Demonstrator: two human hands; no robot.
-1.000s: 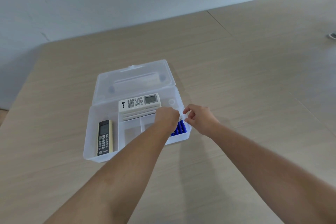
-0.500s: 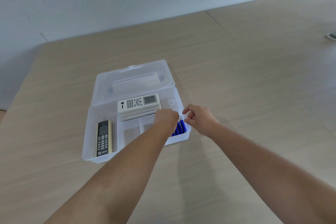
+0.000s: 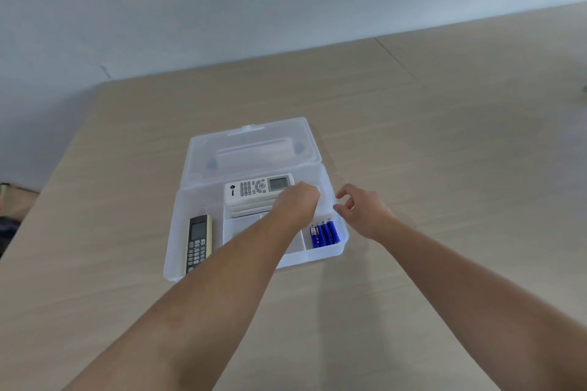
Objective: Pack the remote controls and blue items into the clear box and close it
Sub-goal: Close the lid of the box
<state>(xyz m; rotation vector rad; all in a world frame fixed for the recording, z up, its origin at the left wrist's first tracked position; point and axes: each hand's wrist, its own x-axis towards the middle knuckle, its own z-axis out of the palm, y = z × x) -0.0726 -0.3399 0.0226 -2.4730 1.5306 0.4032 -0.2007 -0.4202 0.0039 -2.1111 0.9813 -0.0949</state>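
Observation:
The clear box (image 3: pixel 173 251) lies open on the table, its lid (image 3: pixel 251 149) folded back flat. A white remote (image 3: pixel 254 189) lies across the back of the inner tray. A black and gold remote (image 3: pixel 198 241) rests in the left compartment. Several blue batteries (image 3: pixel 324 233) lie side by side in the right front compartment. My left hand (image 3: pixel 297 205) hovers over the tray with its fingers curled, touching the white remote's right end; whether it holds anything is hidden. My right hand (image 3: pixel 362 213) is at the box's right rim, fingers apart and holding nothing.
The light wooden table (image 3: pixel 444 152) runs far to the right and back to a pale wall. Its left edge drops off near a dark object (image 3: pixel 6 200) on the floor.
My left hand has moved back from over the batteries toward the white remote, uncovering them. The right hand has shifted slightly right and opened a little.

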